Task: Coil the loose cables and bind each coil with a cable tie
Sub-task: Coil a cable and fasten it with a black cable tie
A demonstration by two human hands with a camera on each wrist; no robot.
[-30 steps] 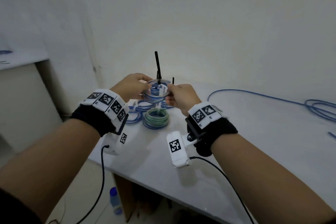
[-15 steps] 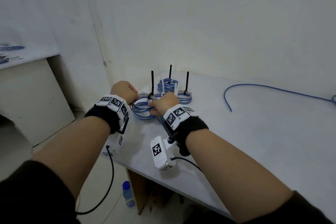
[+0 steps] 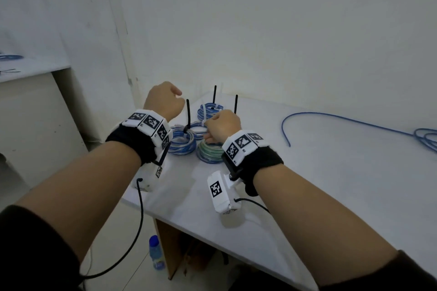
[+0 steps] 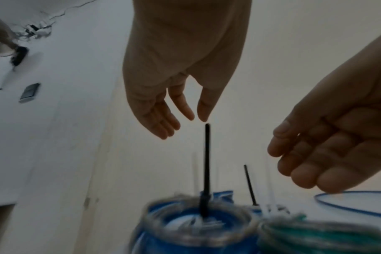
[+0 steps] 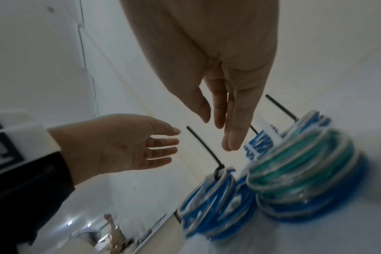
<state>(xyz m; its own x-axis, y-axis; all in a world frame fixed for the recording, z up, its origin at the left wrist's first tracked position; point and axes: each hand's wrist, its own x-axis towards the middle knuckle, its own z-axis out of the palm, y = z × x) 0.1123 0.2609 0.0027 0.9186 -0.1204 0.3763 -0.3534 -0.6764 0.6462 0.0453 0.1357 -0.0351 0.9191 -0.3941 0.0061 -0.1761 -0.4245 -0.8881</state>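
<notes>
Both hands hang empty, fingers slack: the left hand (image 3: 163, 101) above the black cable tie (image 3: 188, 113) binding a blue-and-white coiled cable (image 3: 183, 143) at the white table's (image 3: 331, 172) far-left corner, the right hand (image 3: 222, 125) over neighbouring coils. The loose blue cable (image 3: 343, 119) lies far right, apparently light and springy, best gathered near its free end.

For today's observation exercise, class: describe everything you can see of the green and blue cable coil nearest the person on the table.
The green and blue coil is a round stack of thin, glossy plastic-coated cable loops, green turns on top and blue below. It lies flat on the white table near the front of the group, close beside a blue coil. Pale bands seem to cross it, but blur hides what binds it. The right hand hangs just above; contact cannot be told.
</notes>
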